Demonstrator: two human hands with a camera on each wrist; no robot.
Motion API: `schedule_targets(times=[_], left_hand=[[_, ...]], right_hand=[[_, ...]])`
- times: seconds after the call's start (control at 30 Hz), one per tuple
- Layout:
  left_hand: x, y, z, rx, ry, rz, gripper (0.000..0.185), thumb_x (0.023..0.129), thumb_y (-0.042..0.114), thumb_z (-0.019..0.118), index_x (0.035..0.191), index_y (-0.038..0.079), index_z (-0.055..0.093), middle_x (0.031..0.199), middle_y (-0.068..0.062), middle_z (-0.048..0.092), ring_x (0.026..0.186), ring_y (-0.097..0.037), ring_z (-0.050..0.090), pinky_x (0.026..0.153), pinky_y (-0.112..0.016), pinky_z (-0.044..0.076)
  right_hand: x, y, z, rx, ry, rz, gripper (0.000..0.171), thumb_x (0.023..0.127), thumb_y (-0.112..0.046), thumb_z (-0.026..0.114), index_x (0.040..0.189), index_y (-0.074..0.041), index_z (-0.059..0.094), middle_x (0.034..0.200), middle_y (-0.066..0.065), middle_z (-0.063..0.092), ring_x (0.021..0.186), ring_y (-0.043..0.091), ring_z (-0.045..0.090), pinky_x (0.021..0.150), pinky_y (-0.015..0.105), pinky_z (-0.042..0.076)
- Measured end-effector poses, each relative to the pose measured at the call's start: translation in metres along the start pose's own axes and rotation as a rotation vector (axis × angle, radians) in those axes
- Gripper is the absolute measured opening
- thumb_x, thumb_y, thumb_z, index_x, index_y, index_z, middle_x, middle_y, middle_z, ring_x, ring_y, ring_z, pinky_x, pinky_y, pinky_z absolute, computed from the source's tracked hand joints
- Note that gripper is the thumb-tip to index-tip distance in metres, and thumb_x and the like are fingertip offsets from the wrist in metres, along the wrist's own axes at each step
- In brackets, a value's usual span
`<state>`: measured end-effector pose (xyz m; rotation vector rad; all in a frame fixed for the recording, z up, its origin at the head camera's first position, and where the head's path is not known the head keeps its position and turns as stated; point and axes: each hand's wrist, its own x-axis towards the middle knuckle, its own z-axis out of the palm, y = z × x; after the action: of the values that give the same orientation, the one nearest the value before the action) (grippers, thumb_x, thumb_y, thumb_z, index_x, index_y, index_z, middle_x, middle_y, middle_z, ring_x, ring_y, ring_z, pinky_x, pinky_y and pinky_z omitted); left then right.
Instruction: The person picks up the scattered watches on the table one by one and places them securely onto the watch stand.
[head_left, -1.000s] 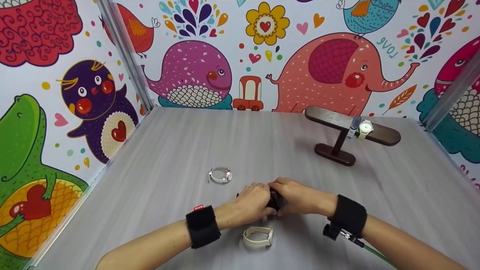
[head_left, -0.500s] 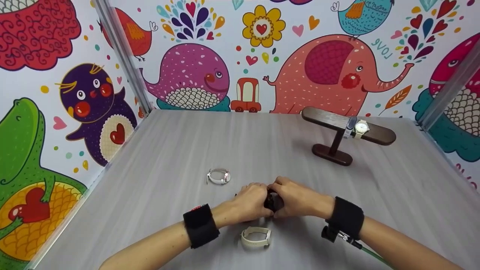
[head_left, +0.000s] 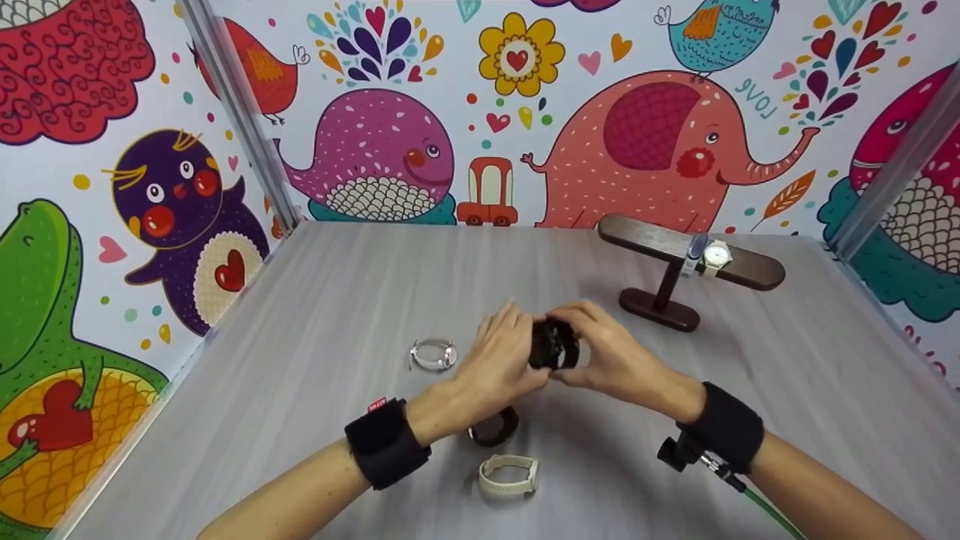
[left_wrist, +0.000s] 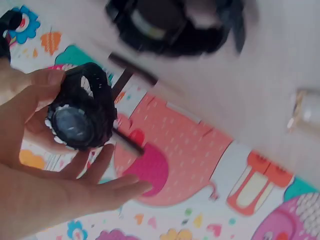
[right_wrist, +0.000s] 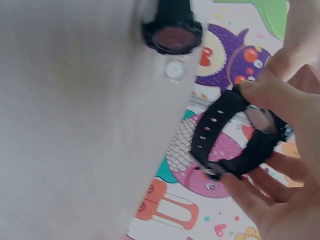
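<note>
Both hands hold a black watch (head_left: 553,345) up off the grey table (head_left: 337,300), near its middle. My left hand (head_left: 523,343) grips its left side and my right hand (head_left: 594,346) grips its right side. The left wrist view shows the black watch (left_wrist: 80,120) face-on between a thumb and fingers. In the right wrist view the black watch (right_wrist: 240,140) shows its strap with holes, pinched by fingers (right_wrist: 280,97). A second dark watch (head_left: 495,427) lies on the table under my left wrist.
A cream watch (head_left: 508,475) lies nearest me and a small silver-white watch (head_left: 433,354) lies to the left. A dark wooden T-shaped stand (head_left: 660,259) at the back right carries a white-faced watch (head_left: 716,255). Cartoon-print walls enclose the table.
Both hands have lifted the black watch off the table and carried it up and farther away. The second dark watch on the table has come into view beneath them.
</note>
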<state>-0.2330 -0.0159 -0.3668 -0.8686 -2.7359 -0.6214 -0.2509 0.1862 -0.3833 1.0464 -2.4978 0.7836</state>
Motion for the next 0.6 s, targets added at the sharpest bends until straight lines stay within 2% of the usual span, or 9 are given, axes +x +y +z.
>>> schedule_targets(times=[0.17, 0.3, 0.4, 0.6], left_hand=[[0.006, 0.002, -0.015, -0.047, 0.164, 0.167, 0.065, 0.086, 0.02, 0.079, 0.14, -0.001, 0.049, 0.137, -0.018, 0.056, 0.146, -0.042, 0.038, 0.116, -0.063, 0.033], [0.01, 0.0, -0.021, -0.098, 0.271, 0.323, 0.07, 0.087, 0.027, 0.079, 0.143, -0.003, 0.047, 0.139, -0.019, 0.054, 0.146, -0.041, 0.038, 0.119, -0.058, 0.033], [0.013, -0.003, -0.023, -0.174, 0.29, 0.425, 0.077, 0.086, 0.032, 0.078, 0.145, -0.004, 0.045, 0.144, -0.02, 0.05, 0.147, -0.041, 0.035, 0.121, -0.048, 0.033], [0.019, -0.008, -0.032, -0.294, 0.239, 0.558, 0.087, 0.079, 0.029, 0.084, 0.147, -0.004, 0.041, 0.15, -0.022, 0.042, 0.148, -0.035, 0.036, 0.121, -0.031, 0.034]], right_hand=[[0.003, 0.002, -0.013, 0.1, 0.196, -0.109, 0.074, 0.068, 0.001, 0.09, 0.134, 0.005, 0.056, 0.127, 0.017, 0.059, 0.116, 0.021, 0.061, 0.09, 0.027, 0.058], [0.004, 0.0, -0.021, 0.168, 0.286, -0.162, 0.081, 0.066, 0.004, 0.09, 0.138, 0.004, 0.054, 0.13, 0.019, 0.058, 0.126, 0.008, 0.054, 0.095, 0.016, 0.053], [0.004, -0.003, -0.025, 0.179, 0.316, -0.2, 0.085, 0.063, 0.006, 0.091, 0.139, 0.005, 0.053, 0.13, 0.021, 0.057, 0.129, 0.003, 0.051, 0.097, 0.013, 0.05], [0.002, -0.011, -0.031, 0.163, 0.332, -0.23, 0.088, 0.059, 0.006, 0.092, 0.138, 0.007, 0.052, 0.13, 0.023, 0.057, 0.127, 0.004, 0.053, 0.1, 0.013, 0.048]])
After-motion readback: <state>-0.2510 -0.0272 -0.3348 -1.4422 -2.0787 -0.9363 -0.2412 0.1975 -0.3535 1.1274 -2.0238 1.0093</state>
